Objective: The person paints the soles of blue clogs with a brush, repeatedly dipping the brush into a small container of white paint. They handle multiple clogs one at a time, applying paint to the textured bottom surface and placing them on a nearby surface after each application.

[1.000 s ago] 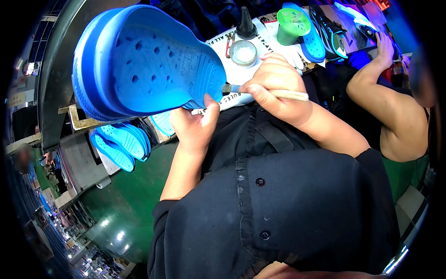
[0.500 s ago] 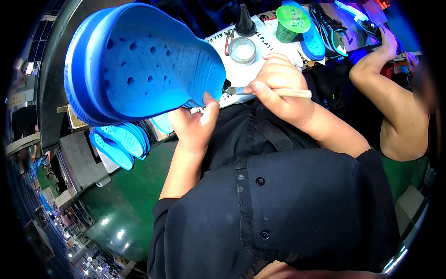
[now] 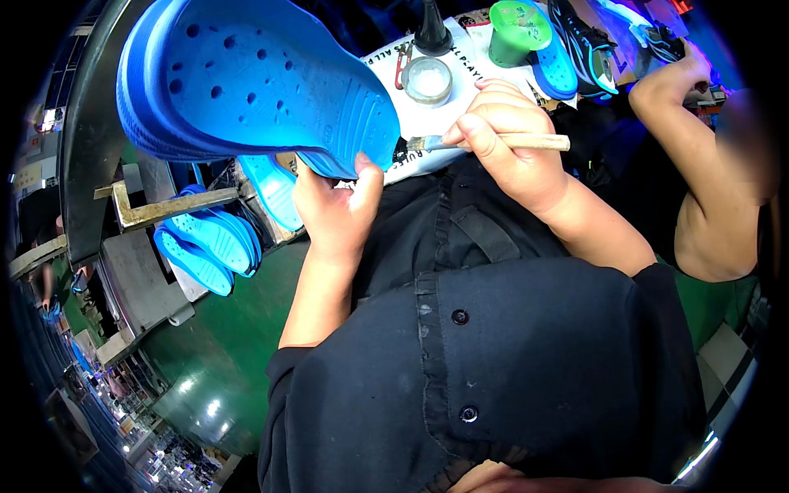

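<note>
The left hand [image 3: 337, 209] is clamped on the near end of a large blue sole [image 3: 271, 90], its thumb pressed to the inside; the fingers behind are mostly hidden. The sole is held up at the upper left, tilted, its upper rim cut off by the frame.

The right hand [image 3: 518, 152] is closed around a pale-handled brush [image 3: 538, 141], the fist covering the middle of it. The bristles point at the sole's near end; whether they touch is hard to make out.

Just beyond stands an open round jar [image 3: 427, 80], its contents unclear, near a black conical bottle [image 3: 433, 33] whose tip is cropped. To their right are a green cup [image 3: 514, 41], another blue sole [image 3: 555, 72] and a black shoe [image 3: 582, 53]. More blue soles [image 3: 218, 242] lie at lower left, overlapping. A co-worker's arm [image 3: 703, 177] shows at far right, the hand blurred.
</note>
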Motion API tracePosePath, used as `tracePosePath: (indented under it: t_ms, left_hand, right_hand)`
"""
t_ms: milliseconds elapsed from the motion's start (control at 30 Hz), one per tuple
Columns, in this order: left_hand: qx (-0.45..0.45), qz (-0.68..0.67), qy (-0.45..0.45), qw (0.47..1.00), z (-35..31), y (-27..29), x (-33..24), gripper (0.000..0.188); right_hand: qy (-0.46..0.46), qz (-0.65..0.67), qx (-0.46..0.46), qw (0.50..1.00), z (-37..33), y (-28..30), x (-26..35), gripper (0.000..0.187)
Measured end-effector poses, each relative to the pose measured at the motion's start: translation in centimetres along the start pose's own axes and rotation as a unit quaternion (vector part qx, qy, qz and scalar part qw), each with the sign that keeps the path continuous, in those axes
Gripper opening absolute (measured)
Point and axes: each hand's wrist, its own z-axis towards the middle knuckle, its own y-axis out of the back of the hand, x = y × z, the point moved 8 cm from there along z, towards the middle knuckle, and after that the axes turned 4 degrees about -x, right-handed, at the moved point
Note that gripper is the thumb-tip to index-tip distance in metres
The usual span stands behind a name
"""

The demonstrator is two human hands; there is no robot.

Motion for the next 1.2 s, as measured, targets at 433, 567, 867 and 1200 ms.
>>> tracePosePath:
  t_ms: [433,567,867,1200]
  left_hand:
    - [0.028,-0.008,0.040,0.999,0.1,-0.3,0.1,0.037]
    - [0.023,-0.061,0.101,0.993,0.6,0.4,-0.3,0.043]
    - [0.282,-0.318,0.311,0.850,3.7,-3.2,-7.5,0.077]
    - [0.206,-0.500,0.345,0.768,23.9,-28.7,-19.6,0.035]
  right_hand:
    - [-0.011,-0.034,-0.011,0.999,-0.5,1.4,-1.2,0.021]
    - [-0.042,-0.030,-0.026,0.998,-1.3,3.2,-1.8,0.022]
    - [-0.083,-0.041,-0.109,0.990,-2.8,8.7,-3.5,0.020]
    - [-0.167,0.004,-0.164,0.972,-4.6,13.5,-7.0,0.026]
